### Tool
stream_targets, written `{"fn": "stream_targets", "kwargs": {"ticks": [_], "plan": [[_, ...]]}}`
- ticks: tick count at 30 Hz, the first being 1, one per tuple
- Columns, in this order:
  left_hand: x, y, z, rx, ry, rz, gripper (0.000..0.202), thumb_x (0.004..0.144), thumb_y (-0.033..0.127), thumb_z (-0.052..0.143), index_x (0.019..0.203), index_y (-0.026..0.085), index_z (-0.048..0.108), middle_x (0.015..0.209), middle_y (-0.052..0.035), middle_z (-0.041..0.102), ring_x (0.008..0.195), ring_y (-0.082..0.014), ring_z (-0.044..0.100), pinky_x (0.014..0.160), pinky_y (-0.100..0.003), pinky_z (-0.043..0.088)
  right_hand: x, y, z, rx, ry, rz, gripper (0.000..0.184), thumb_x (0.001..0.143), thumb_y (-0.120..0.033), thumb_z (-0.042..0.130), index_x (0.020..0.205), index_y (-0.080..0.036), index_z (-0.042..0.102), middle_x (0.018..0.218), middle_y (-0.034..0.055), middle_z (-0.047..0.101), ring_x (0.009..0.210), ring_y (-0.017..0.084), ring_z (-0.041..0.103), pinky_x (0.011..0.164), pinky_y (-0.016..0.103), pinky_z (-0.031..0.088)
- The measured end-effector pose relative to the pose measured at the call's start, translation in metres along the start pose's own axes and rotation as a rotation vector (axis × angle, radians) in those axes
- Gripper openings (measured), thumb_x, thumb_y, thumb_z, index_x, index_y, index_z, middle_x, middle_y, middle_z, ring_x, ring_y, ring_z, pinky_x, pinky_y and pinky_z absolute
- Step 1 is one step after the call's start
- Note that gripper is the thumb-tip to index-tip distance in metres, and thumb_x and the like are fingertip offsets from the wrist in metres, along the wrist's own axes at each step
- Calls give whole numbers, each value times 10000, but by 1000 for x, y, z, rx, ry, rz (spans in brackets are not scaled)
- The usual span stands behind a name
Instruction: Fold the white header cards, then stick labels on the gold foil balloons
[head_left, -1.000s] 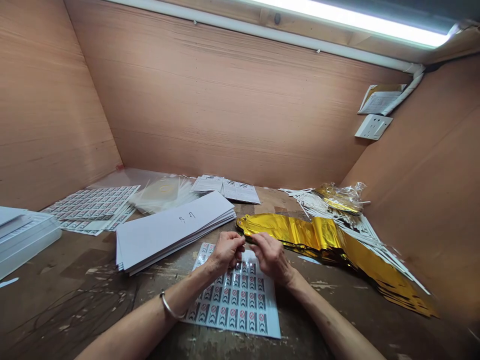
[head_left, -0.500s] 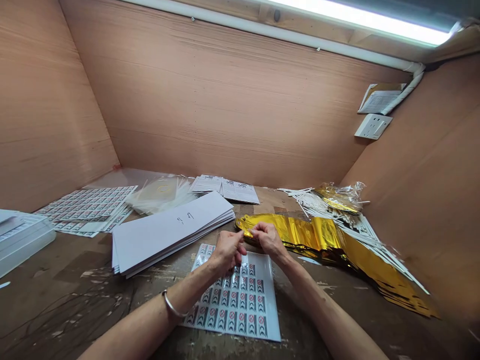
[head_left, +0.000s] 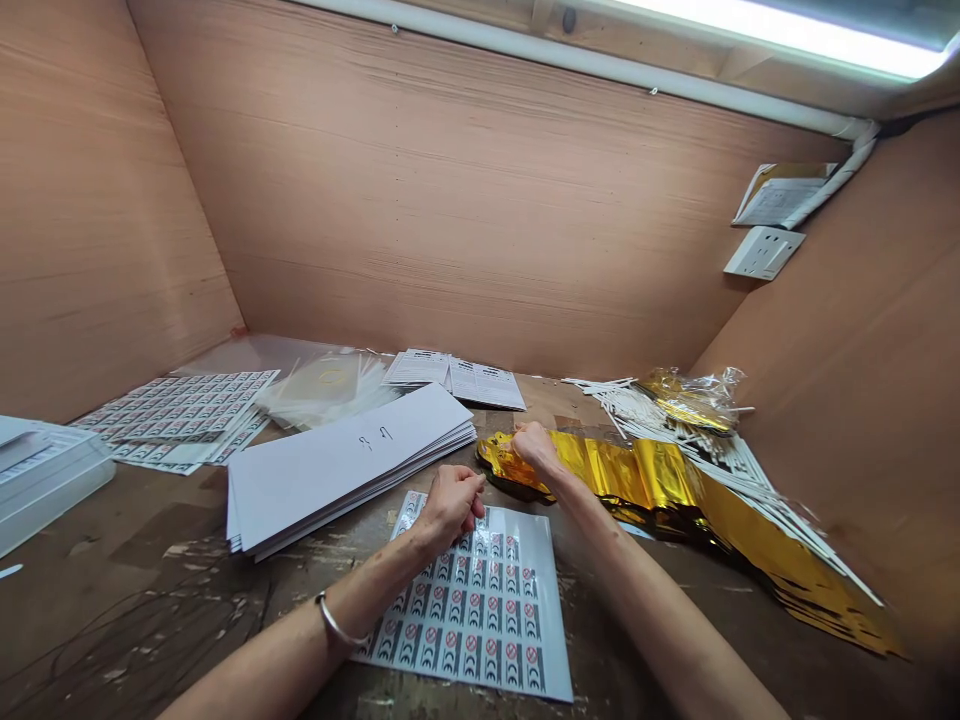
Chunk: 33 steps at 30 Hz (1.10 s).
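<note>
Down on the scarred workbench (head_left: 142, 610), my right hand (head_left: 535, 447) pinches the crinkled end of one gold foil bundle (head_left: 637, 475), light, soft and slippery, so its narrow tip looks the place to grip. My left hand (head_left: 450, 505) curls above the single sticker sheet (head_left: 480, 610), though I can't tell whether it holds anything. Beside it lies one stack of white card (head_left: 345, 470).

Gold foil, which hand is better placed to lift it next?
Probably the right hand: it is on the gold foil, while the left hand sits off the foil, above the sticker sheet.
</note>
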<state>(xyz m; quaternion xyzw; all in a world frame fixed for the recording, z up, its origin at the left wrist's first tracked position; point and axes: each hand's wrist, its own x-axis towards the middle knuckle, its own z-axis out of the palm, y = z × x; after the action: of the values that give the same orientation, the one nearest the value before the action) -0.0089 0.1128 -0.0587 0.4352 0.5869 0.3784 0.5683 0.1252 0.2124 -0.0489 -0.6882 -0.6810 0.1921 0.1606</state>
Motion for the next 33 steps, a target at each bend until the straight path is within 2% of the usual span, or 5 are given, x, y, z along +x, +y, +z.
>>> {"fn": "stream_targets", "kwargs": {"ticks": [12, 19, 25, 30, 33], "plan": [[4, -4, 5, 130, 4, 103, 215, 773, 289, 409, 632, 147, 488, 429, 22, 500, 260, -56, 355, 292, -166, 213, -9, -8, 4, -96, 3, 74, 276, 689, -145, 429, 839, -136, 659, 897, 148, 646, 910, 256, 550, 657, 299, 348], [20, 9, 1, 452, 227, 223, 199, 750, 257, 468, 627, 138, 570, 468, -12, 538, 409, -121, 507, 434, -209, 323, -16, -2, 14, -152, 48, -54, 190, 699, -197, 498, 829, -133, 620, 1012, 141, 594, 1007, 264, 478, 753, 333, 313], [54, 20, -2, 580, 302, 157, 211, 723, 310, 532, 671, 118, 604, 473, -56, 562, 455, -182, 557, 468, -240, 347, -25, 3, 27, -194, 146, -154, 370, 680, -448, 557, 880, -138, 535, 993, 122, 540, 942, 253, 461, 737, 352, 316], [70, 23, 0, 686, 317, 82, 254, 741, 329, 508, 731, 101, 620, 542, -92, 606, 439, -179, 567, 454, -240, 371, -26, 8, 31, -172, 151, -224, 368, 684, -478, 544, 860, -159, 491, 940, 84, 527, 900, 222, 462, 731, 340, 299], [71, 25, 3, 784, 352, 105, 207, 741, 270, 516, 779, 96, 621, 655, -124, 636, 591, -202, 612, 534, -245, 406, -24, 10, 26, -150, 98, -214, 346, 657, -455, 573, 843, -174, 493, 918, 52, 531, 881, 205, 458, 715, 313, 280]]}}
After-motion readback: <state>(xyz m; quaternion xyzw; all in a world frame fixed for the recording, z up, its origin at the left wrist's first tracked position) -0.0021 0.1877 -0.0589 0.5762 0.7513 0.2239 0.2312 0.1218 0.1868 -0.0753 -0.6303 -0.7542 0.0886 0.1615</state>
